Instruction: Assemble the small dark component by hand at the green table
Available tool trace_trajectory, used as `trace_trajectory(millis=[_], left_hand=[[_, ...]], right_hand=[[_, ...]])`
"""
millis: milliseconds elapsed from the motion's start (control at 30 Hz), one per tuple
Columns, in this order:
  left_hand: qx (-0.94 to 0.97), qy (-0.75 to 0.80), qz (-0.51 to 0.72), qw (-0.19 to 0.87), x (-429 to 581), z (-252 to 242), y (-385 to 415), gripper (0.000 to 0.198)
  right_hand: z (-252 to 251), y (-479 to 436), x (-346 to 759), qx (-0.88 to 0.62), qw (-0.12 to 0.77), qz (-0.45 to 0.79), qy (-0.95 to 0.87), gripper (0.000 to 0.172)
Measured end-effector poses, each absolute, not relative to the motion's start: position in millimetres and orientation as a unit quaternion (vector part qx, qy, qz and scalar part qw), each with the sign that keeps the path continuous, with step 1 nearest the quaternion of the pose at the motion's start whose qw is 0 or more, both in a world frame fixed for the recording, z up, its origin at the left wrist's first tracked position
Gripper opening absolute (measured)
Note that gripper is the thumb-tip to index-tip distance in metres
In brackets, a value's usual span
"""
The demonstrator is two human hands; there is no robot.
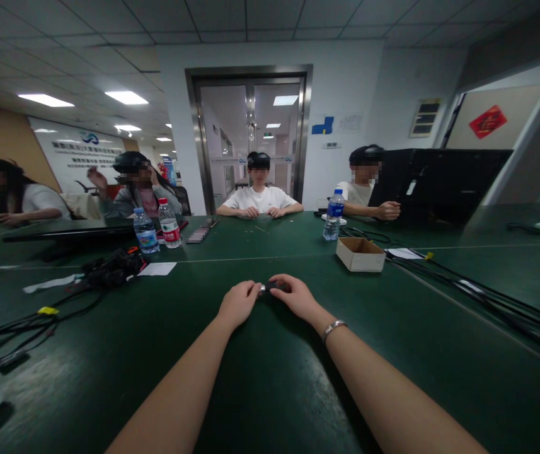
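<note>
My left hand (pixel 238 302) and my right hand (pixel 297 295) meet over the green table (pixel 270 378), both curled with fingers closed. Between their fingertips they pinch a small dark object with a metal end (pixel 268 287), too small to name. A bracelet (pixel 333 328) sits on my right wrist.
A small cardboard box (pixel 360 254) stands ahead on the right. One water bottle (pixel 333 215) is behind it, and two more bottles (pixel 157 227) are at the left. Black cables (pixel 477 287) cross the right side; a cable bundle (pixel 109 268) lies at the left. Several people sit across the table.
</note>
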State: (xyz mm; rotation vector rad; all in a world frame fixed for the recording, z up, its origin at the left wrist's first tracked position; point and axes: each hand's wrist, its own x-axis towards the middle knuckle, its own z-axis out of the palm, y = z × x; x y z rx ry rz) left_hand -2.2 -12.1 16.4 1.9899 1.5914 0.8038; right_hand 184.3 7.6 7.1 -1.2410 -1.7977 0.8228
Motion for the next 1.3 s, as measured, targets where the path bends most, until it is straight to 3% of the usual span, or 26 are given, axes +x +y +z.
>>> trace_trajectory(millis=[333, 833, 1167, 1300], left_hand=[[0.724, 0.535, 0.344, 0.266, -4.7, 10.7, -8.6, 0.03], [0.713, 0.573, 0.306, 0.263, -2.9, 19.3, -15.1, 0.045], [0.72, 0.523, 0.359, 0.281, -2.8, 12.9, -9.9, 0.025], [0.718, 0.522, 0.362, 0.284, -1.3, 15.2, -10.8, 0.027]], right_hand=[[5.8, 9.7, 184.1, -0.486, 0.39, 0.307, -0.719, 0.029], [12.4, 3.6, 183.0, -0.487, 0.389, 0.317, -0.715, 0.029], [8.6, 7.3, 183.4, -0.488, 0.388, 0.314, -0.715, 0.03], [11.2, 6.0, 182.7, -0.492, 0.387, 0.322, -0.711, 0.03]])
